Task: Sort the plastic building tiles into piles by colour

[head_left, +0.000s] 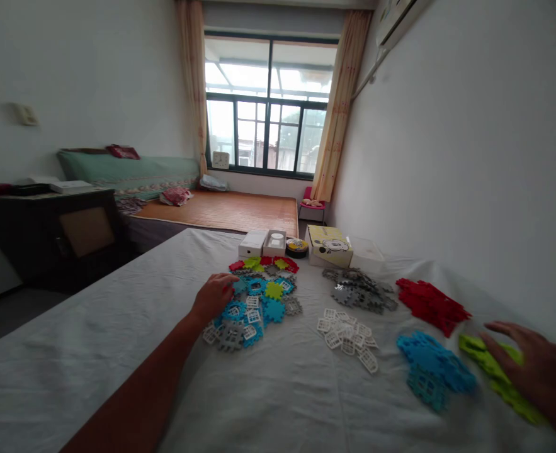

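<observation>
A mixed heap of flat interlocking plastic tiles (259, 296) in blue, white, grey, green and red lies on a white sheet (93, 352). My left hand (214, 296) rests on the heap's left edge, fingers curled onto the tiles. To the right lie sorted piles: white tiles (348, 336), grey tiles (360, 290), red tiles (431, 305), blue tiles (431, 368) and green tiles (499, 377). My right hand (535, 365) lies flat on the green pile, fingers stretched out.
Small boxes (263, 242), a round tin (297, 246) and a yellow carton (329, 246) stand at the sheet's far edge. A white wall runs close along the right. Beyond are a bed with a mat, a dark cabinet at left and a window.
</observation>
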A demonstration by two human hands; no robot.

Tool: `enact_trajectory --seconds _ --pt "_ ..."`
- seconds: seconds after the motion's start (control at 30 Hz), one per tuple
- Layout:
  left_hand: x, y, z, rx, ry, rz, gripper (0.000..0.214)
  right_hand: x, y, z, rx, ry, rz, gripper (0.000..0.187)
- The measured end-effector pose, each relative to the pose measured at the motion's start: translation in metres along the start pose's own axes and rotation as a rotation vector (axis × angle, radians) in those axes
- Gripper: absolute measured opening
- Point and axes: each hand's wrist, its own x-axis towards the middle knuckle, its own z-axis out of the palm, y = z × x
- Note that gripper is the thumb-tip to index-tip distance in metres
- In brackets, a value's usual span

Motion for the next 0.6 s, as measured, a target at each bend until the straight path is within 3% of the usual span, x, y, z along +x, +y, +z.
enact_trajectory --seconds 0.1,0.17,0.23,0.33,0.47,0.6 --pt "-0.002 -0.009 0.0 0.03 -0.045 -0.132 0.032 0.002 -0.084 0.018 0.091 -0.126 -0.217 0.034" --pt "-0.005 -0.009 0.001 0.005 -0.114 -0.15 0.038 -0.006 -0.146 0.033 0.192 -0.225 -0.303 0.036" --pt "-0.007 -0.003 0.003 -0.057 -0.183 -0.087 0.039 -0.018 -0.205 0.047 0.282 -0.346 -0.412 0.031" --pt "-0.009 0.01 0.003 -0.114 -0.24 0.036 0.023 -0.03 -0.28 0.068 0.39 -0.54 -0.566 0.024" --pt "-0.01 0.017 -0.001 -0.048 -0.224 0.02 0.017 -0.03 -0.348 0.099 0.391 -0.619 -0.621 0.027" --pt "-0.01 0.01 -0.005 0.039 -0.159 -0.106 0.024 -0.024 -0.382 0.129 0.328 -0.581 -0.584 0.041"
